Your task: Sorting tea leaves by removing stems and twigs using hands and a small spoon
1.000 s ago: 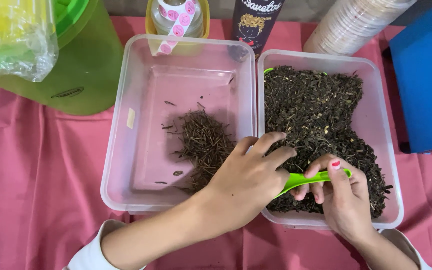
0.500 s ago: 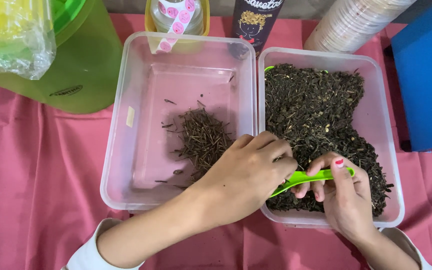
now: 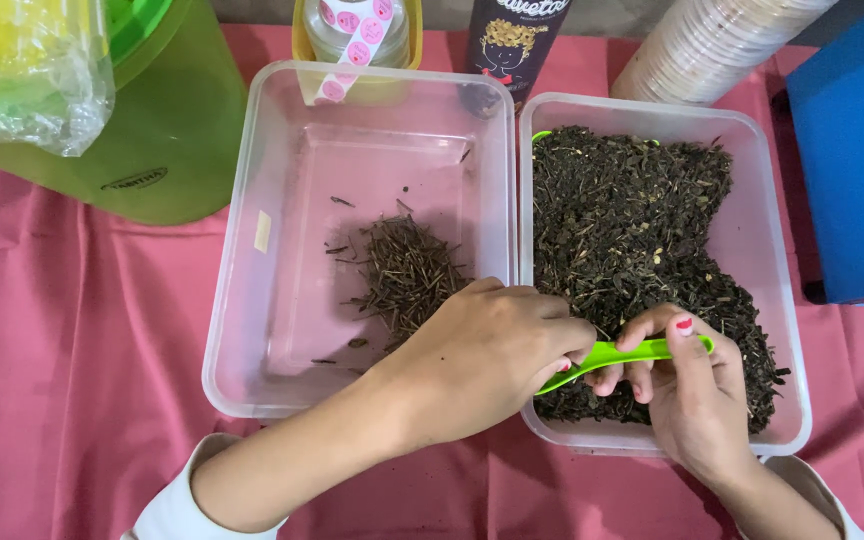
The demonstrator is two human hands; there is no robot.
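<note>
Two clear plastic tubs stand side by side on a pink cloth. The right tub [image 3: 784,300] is full of dark dried leaves and stems [image 3: 632,220]. The left tub [image 3: 242,300] holds a small pile of thin brown stems [image 3: 404,270]. My right hand [image 3: 692,395] grips the handle of a green plastic spoon [image 3: 617,356] over the near part of the leaf mix. My left hand [image 3: 492,350] reaches across the wall between the tubs, fingers curled together at the spoon's bowl. Its fingertips are hidden, so I cannot see anything pinched in them.
At the back left a green bucket [image 3: 162,120] stands with a clear plastic bag [image 3: 22,70] beside it. Along the back edge are a jar with a strip of pink stickers [image 3: 357,35], a dark bottle [image 3: 512,40] and a stack of white lids [image 3: 702,50]. A blue box [image 3: 852,160] sits right.
My left hand's fingers, stretched over the leaf mix a second ago, have curled in and drawn down toward the spoon's bowl. The right hand and spoon have hardly moved.
</note>
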